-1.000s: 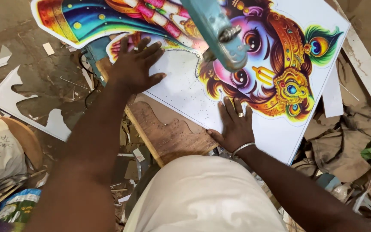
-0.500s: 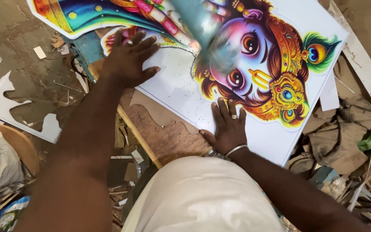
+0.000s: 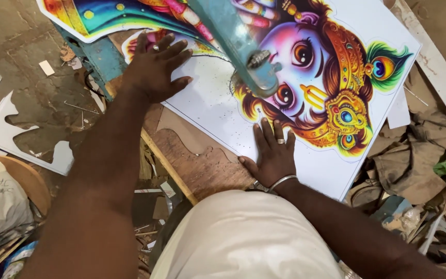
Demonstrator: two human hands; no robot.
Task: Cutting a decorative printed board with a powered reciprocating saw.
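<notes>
Pressing flat on one printed board (image 3: 207, 103), both hands lie open with fingers spread, gripping nothing. Head view only. Board: rigid white sheet, glossy, bright cartoon print of a big-eyed figure with a gold crown and a peacock feather; a curved cut line runs along the print's edge. It lies on a worn wooden table (image 3: 197, 165) with a scalloped edge. Left hand (image 3: 156, 67) sits on the board's upper-left part, palm down, one ring showing. Right hand (image 3: 273, 155) sits on the board's near edge, palm down, one ring, one metal bangle at the wrist. One teal metal saw arm (image 3: 238, 46), chipped paint, crosses above the board between the two hands, its bolted end over the figure's face. Left of the board: dusty concrete floor (image 3: 21, 41) with one jagged white offcut (image 3: 11, 139) and small scraps. Right of the board: crumpled brown rags (image 3: 409, 165), one white strip (image 3: 429, 62), loose sticks.
</notes>
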